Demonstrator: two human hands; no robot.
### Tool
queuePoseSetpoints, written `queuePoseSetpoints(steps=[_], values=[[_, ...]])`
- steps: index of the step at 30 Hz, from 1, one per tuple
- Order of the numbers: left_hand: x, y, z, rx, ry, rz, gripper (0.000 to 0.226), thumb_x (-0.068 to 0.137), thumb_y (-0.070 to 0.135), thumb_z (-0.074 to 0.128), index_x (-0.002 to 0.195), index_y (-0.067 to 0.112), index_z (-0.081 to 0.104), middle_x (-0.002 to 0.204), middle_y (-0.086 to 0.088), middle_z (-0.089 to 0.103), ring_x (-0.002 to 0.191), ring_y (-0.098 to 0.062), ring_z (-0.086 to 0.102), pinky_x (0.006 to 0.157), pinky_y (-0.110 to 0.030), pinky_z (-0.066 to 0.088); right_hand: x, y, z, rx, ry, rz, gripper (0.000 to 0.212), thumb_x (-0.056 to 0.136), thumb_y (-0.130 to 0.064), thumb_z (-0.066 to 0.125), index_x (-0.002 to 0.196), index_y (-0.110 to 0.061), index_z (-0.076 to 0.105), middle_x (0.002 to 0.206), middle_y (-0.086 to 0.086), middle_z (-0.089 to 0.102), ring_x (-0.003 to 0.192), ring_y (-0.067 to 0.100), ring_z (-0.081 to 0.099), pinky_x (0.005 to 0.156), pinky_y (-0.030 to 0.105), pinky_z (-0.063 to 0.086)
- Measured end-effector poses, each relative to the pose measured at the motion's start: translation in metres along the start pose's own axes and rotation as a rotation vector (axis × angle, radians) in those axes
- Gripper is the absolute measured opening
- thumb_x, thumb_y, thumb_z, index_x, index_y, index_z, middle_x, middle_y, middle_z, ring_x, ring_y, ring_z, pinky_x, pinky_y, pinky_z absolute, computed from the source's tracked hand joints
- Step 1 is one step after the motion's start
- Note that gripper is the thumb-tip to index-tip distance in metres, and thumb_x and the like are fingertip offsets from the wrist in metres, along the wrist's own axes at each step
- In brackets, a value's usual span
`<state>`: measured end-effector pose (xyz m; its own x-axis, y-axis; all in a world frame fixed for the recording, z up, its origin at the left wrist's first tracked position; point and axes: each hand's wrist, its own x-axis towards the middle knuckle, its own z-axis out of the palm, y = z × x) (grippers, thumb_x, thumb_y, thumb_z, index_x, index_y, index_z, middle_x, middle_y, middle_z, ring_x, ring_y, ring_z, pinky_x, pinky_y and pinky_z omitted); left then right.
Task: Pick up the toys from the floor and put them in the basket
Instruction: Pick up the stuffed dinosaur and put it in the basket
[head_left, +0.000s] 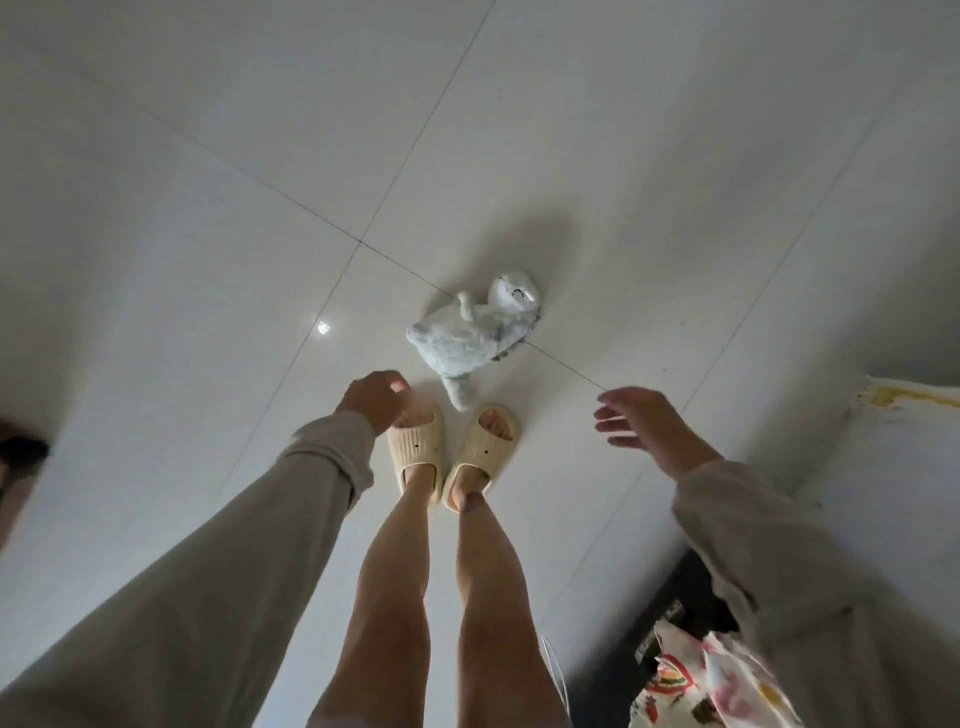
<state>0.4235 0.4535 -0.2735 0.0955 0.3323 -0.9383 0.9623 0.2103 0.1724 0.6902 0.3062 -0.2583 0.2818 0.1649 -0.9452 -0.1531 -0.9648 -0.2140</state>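
Observation:
A pale blue-white plush toy lies on its back on the white tiled floor, just ahead of my feet. My left hand hangs over my left slipper, below and left of the toy, with its fingers curled loosely and nothing in it. My right hand is out to the right of the toy, fingers spread and empty. Neither hand touches the toy. No basket is in view.
My feet in cream slippers stand close behind the toy. A white surface with a yellow stain is at the right edge. Patterned fabric and a dark object sit at the bottom right. Something dark lies at the left edge.

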Motion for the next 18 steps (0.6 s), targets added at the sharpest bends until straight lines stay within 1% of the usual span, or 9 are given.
queuePoseSetpoints(steps=[4,6,9,11,12,13,15,17,18], values=[[0.103,-0.013,0.015,0.046,0.018,-0.038,0.034,0.089,0.013,0.044,0.115,0.0,0.061,0.121,-0.022,0.064,0.114,-0.038,0.059,0.103,-0.042,0.043,0.119,-0.028,0.016,-0.089,0.018,-0.075,0.015,0.092,-0.014,0.051,0.104,-0.009,0.059,0.084,0.009,0.062,0.069,0.018,0.06,0.065,0.026,0.046],[0.147,-0.021,0.026,0.009,0.021,-0.062,0.036,0.09,0.014,0.044,0.118,-0.002,0.059,0.123,-0.023,0.063,0.116,-0.038,0.058,0.105,-0.043,0.043,0.172,-0.034,0.027,-0.157,0.025,-0.068,0.023,0.092,-0.015,0.05,0.111,-0.007,0.061,0.089,0.01,0.063,0.078,0.023,0.062,0.066,0.027,0.047],[0.206,-0.029,0.045,-0.216,0.01,-0.125,0.033,0.092,0.016,0.044,0.117,-0.002,0.055,0.12,-0.02,0.061,0.108,-0.034,0.058,0.104,-0.046,0.044,0.245,-0.037,0.046,-0.147,0.043,-0.037,0.033,0.091,-0.016,0.05,0.122,-0.007,0.057,0.103,0.012,0.061,0.1,0.029,0.063,0.078,0.036,0.052],[0.235,-0.033,0.056,-0.437,-0.023,-0.206,0.02,0.093,0.021,0.043,0.1,0.005,0.054,0.098,-0.014,0.057,0.09,-0.028,0.053,0.094,-0.045,0.047,0.284,-0.038,0.061,-0.115,0.058,-0.015,0.042,0.09,-0.021,0.053,0.132,-0.013,0.049,0.123,0.012,0.057,0.107,0.026,0.058,0.089,0.042,0.052],[0.248,-0.035,0.062,-0.538,-0.045,-0.249,0.019,0.094,0.025,0.043,0.099,0.008,0.051,0.091,-0.01,0.052,0.088,-0.026,0.05,0.089,-0.044,0.047,0.3,-0.038,0.068,-0.106,0.07,-0.004,0.05,0.089,-0.025,0.055,0.136,-0.017,0.043,0.132,0.01,0.051,0.11,0.023,0.054,0.092,0.044,0.051],[0.26,-0.037,0.068,-0.622,-0.074,-0.282,0.027,0.094,0.031,0.043,0.108,0.009,0.049,0.093,-0.009,0.049,0.093,-0.027,0.048,0.087,-0.044,0.045,0.313,-0.038,0.076,-0.106,0.082,0.004,0.057,0.087,-0.031,0.057,0.14,-0.02,0.037,0.138,0.008,0.046,0.114,0.022,0.05,0.094,0.045,0.05],[0.279,-0.041,0.08,-0.745,-0.121,-0.308,0.056,0.093,0.047,0.042,0.136,0.013,0.036,0.12,-0.011,0.045,0.112,-0.032,0.046,0.09,-0.045,0.043,0.337,-0.037,0.087,-0.12,0.108,-0.004,0.068,0.085,-0.038,0.058,0.145,-0.025,0.027,0.147,0.003,0.036,0.126,0.022,0.044,0.097,0.043,0.045],[0.293,-0.04,0.093,-0.846,-0.146,-0.297,0.069,0.09,0.06,0.035,0.145,0.02,0.027,0.145,-0.009,0.037,0.129,-0.036,0.041,0.094,-0.046,0.042,0.359,-0.034,0.094,-0.087,0.096,-0.037,0.076,0.087,-0.04,0.057,0.149,-0.023,0.017,0.154,0.004,0.027,0.137,0.025,0.034,0.102,0.039,0.036],[0.298,-0.038,0.098,-0.906,-0.157,-0.285,0.07,0.089,0.063,0.033,0.146,0.023,0.027,0.15,-0.007,0.035,0.131,-0.036,0.041,0.097,-0.046,0.042,0.367,-0.033,0.098,-0.039,0.074,-0.052,0.077,0.088,-0.041,0.056,0.15,-0.021,0.015,0.155,0.005,0.025,0.14,0.026,0.03,0.107,0.04,0.032]])
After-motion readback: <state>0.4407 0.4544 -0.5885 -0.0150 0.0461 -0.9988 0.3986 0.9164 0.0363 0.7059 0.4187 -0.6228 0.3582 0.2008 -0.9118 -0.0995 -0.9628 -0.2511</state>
